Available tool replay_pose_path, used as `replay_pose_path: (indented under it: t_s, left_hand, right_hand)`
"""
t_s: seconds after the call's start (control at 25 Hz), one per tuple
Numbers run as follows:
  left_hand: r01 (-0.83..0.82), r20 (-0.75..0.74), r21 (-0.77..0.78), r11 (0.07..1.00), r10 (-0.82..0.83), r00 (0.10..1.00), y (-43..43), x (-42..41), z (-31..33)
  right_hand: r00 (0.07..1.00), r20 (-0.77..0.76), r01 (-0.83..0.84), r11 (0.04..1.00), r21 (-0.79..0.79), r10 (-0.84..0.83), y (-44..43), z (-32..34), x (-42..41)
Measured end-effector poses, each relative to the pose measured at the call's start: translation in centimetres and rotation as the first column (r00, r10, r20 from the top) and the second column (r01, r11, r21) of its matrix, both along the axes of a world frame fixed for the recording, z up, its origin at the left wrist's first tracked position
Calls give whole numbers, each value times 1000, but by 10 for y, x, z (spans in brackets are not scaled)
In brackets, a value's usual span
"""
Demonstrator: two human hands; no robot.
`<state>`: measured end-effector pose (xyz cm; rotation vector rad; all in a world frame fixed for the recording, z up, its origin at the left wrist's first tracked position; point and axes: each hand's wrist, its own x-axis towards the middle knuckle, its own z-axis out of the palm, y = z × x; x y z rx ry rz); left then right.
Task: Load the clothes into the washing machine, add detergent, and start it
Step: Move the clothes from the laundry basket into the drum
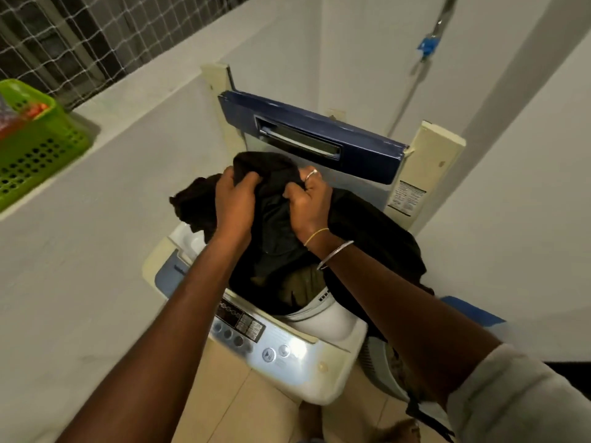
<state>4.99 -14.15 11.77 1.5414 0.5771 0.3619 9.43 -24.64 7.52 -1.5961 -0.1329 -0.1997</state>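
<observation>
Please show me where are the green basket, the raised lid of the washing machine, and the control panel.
green basket [38, 148], head view, on its perforated front wall.
raised lid [361, 151], head view, on its blue frame.
control panel [252, 334], head view, among the buttons.

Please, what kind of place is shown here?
Probably a home laundry corner or utility balcony. A top-loading washing machine stands with its lid raised, a green basket sits on the ledge, and netting covers the opening behind.

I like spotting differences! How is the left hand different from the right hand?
The right hand wears a ring, with a thin gold bracelet and a silver bangle at its wrist; the left hand and its wrist are bare. The right arm ends in a pale sleeve; the left arm shows none. Both grip the black garment above the washing machine.
</observation>
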Motion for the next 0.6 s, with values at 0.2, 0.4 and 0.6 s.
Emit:
replay_pose_path:
  t_s: [0.2, 0.4, 0.6]
  left_hand:
    - [286, -445, -6, 958, -259, 857, 28, -2, -98]
    - [497, -684, -1, 868, -363, 632, 32, -21, -183]
    - [567, -703, 38, 823, -382, 600, 14, -24, -208]
  right_hand:
    - [911, -389, -333, 801, -498, 137, -12, -101, 10]
    - [824, -546, -532, 531, -659, 148, -48, -144, 9]
    - [895, -388, -447, 450, -773, 222, -63, -130, 3]
